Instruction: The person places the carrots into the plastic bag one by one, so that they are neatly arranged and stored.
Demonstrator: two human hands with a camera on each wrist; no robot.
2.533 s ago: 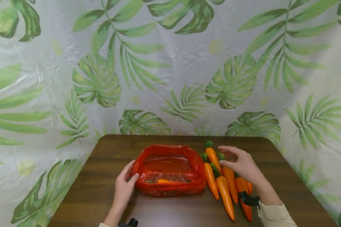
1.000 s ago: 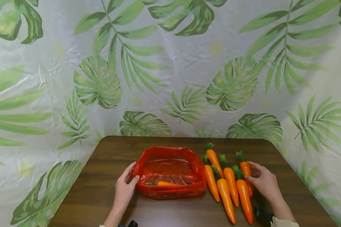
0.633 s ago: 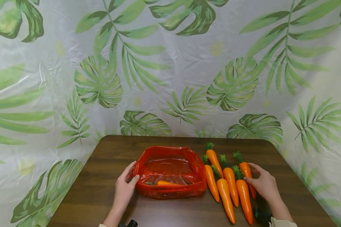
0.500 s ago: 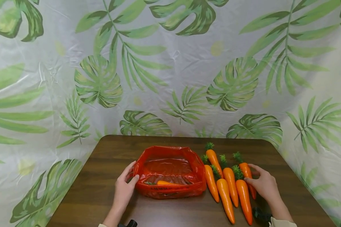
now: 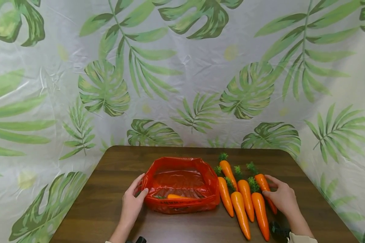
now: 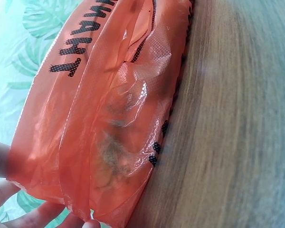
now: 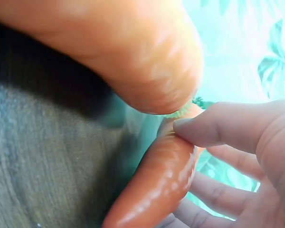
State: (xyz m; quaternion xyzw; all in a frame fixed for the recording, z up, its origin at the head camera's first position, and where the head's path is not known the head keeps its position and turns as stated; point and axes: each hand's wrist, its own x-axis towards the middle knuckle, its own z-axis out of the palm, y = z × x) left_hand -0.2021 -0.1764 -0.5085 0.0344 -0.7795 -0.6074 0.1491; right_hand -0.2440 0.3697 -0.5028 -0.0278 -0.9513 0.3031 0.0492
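Note:
A translucent red plastic bag [image 5: 182, 205] lies with its mouth spread wide in the middle of the table. Part of an orange carrot [image 5: 174, 196] shows inside it. My left hand [image 5: 132, 199] holds the bag's left side between thumb and fingers; in the left wrist view its fingertips [image 6: 40, 213] touch the bag's rim. On the right, my right hand [image 5: 282, 195] grips the rightmost carrot [image 5: 262, 182], thumb on one side and fingers on the other. In the right wrist view the thumb [image 7: 213, 126] presses this carrot [image 7: 156, 180] near its leafy top. Its tip points toward me.
Several more carrots with green tops, such as the front one [image 5: 241, 216], lie between the bag and my right hand. A carrot [image 7: 114, 47] looms close in the right wrist view. Behind the dark wooden table [image 5: 109, 175] hangs a leaf-patterned sheet [image 5: 194, 67].
My right hand has moved from above the carrots to the rightmost one and taken hold of it. That carrot has turned, its leafy top swinging left. My left hand stays on the bag.

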